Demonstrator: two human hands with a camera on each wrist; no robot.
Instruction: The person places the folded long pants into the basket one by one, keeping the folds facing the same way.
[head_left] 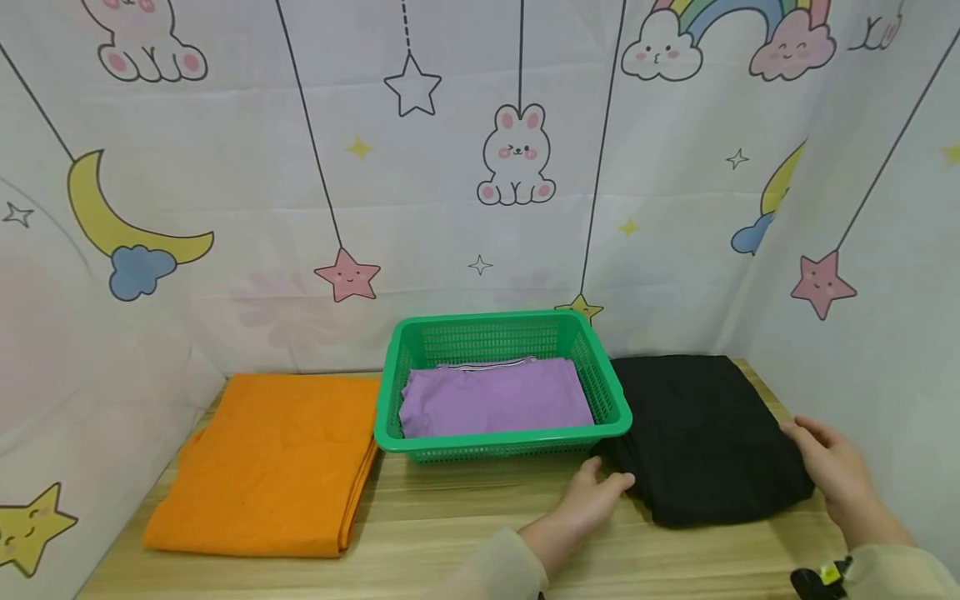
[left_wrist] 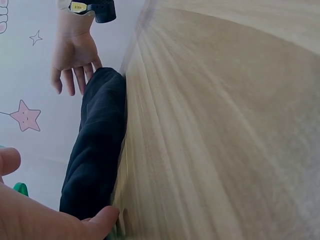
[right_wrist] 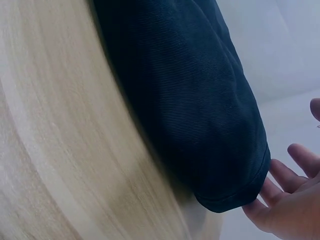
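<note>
A folded black cloth (head_left: 712,442) lies on the table's right side. My left hand (head_left: 581,504) is at its left edge, by the basket's front right corner, with thumb and fingers spread apart; some fingertips are hidden against the cloth. At the opposite edge, my right hand (head_left: 838,475) touches the cloth with extended fingers. In the right wrist view, the fingers (right_wrist: 285,177) meet the rounded end of the black cloth (right_wrist: 195,100) without curling round it. The left wrist view shows the cloth's thick side (left_wrist: 97,140) between both hands.
A green plastic basket (head_left: 502,437) stands at the table's back middle, with a folded purple garment (head_left: 495,400) inside. To its left lies a folded orange cloth (head_left: 270,467). A printed white curtain (head_left: 450,208) hangs behind and along both sides of the wooden table (head_left: 465,508).
</note>
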